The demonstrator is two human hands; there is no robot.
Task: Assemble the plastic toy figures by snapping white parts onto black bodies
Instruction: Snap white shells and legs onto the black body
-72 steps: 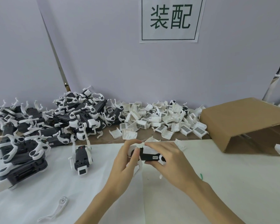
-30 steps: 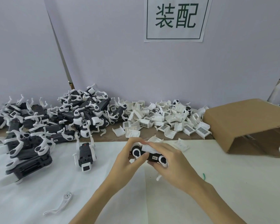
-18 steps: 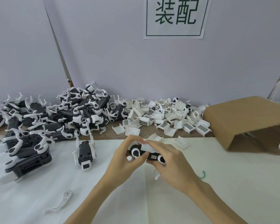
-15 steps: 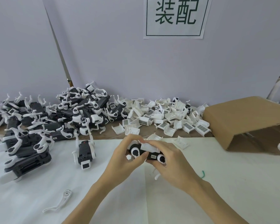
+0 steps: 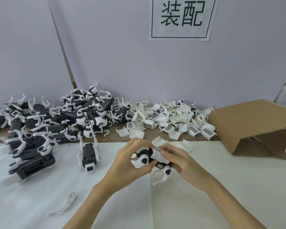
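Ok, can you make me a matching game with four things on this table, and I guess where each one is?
Things:
1. brown cardboard box
2. loose curved white plastic leg
3. heap of white ribbed plastic covers
4. black toy body with white parts

Places:
A. held in both hands, the left hand and the right hand
B. alone on the white sheet, near left
C. on its side at the far right
D. along the wall, middle

Pairs: 1-C, 2-B, 3-D, 4-A
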